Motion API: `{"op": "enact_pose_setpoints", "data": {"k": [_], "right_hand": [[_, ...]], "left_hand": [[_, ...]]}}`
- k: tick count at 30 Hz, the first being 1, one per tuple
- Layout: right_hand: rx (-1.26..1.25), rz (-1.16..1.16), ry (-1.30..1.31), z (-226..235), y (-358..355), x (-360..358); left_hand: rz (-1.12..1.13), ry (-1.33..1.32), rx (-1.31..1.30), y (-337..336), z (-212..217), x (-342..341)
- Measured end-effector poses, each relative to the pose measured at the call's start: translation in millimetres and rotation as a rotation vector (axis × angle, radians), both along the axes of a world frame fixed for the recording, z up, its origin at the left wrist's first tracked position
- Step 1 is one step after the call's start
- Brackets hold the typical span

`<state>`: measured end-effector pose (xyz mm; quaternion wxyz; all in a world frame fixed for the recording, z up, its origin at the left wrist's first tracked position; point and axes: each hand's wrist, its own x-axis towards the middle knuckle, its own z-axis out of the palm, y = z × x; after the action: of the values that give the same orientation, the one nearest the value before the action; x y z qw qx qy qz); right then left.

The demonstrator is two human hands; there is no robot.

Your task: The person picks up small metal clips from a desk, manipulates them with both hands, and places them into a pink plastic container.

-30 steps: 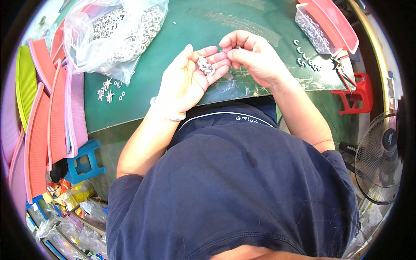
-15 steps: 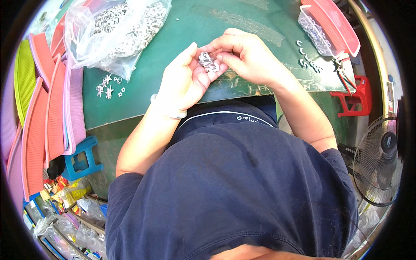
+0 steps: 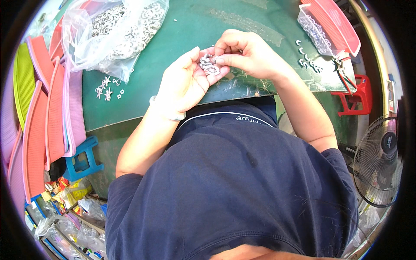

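Observation:
My left hand point(image 3: 184, 82) is cupped palm up over the table's front edge, holding a small heap of silvery crescent-shaped pieces point(image 3: 209, 65). The fingers of my right hand point(image 3: 245, 54) are pinched together at the heap's right side. Between its thumb and forefinger is a small silvery piece point(image 3: 216, 59), partly hidden by the fingertips. To the left stands a clear plastic bag point(image 3: 130, 65) full of similar silvery pieces. A few star-shaped pieces point(image 3: 107, 94) and small rings lie in front of the bag.
Loose crescents point(image 3: 303, 64) lie on the green table point(image 3: 190, 26) at the right, beside red-handled pliers point(image 3: 342, 76) and a clear box point(image 3: 314, 30) of small parts. Pink baskets point(image 3: 34, 143) stack at the left, near a blue stool point(image 3: 84, 159). A fan point(image 3: 377, 160) stands right.
My right hand's fingertips have lifted slightly and now pinch a piece at the heap's edge. The crescents in my left palm lie more spread out and show more openly.

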<state>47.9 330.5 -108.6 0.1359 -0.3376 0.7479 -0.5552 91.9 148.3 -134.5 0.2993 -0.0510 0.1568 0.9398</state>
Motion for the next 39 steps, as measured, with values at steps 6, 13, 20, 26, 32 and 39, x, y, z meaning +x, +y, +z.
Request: {"op": "enact_pose_setpoints", "data": {"k": [6, 13, 20, 26, 32, 39], "right_hand": [[-0.302, 0.006, -0.569, 7, 6, 1], [-0.091, 0.007, -0.169, 7, -2, 15], [0.158, -0.056, 0.240, 7, -5, 18], [0.046, -0.191, 0.247, 2, -7, 18], [0.022, -0.175, 0.142, 6, -6, 21], [-0.195, -0.215, -0.241, -5, -4, 24]], "left_hand": [[0.070, -0.002, -0.098, 2, 5, 1], [0.128, 0.010, -0.159, 4, 6, 2], [0.072, 0.067, -0.154, -1, -3, -1], [0.070, 0.043, -0.276, 6, 14, 7], [0.001, 0.117, -0.301, 3, 10, 7], [0.009, 0.119, -0.280, 5, 5, 6]]}}
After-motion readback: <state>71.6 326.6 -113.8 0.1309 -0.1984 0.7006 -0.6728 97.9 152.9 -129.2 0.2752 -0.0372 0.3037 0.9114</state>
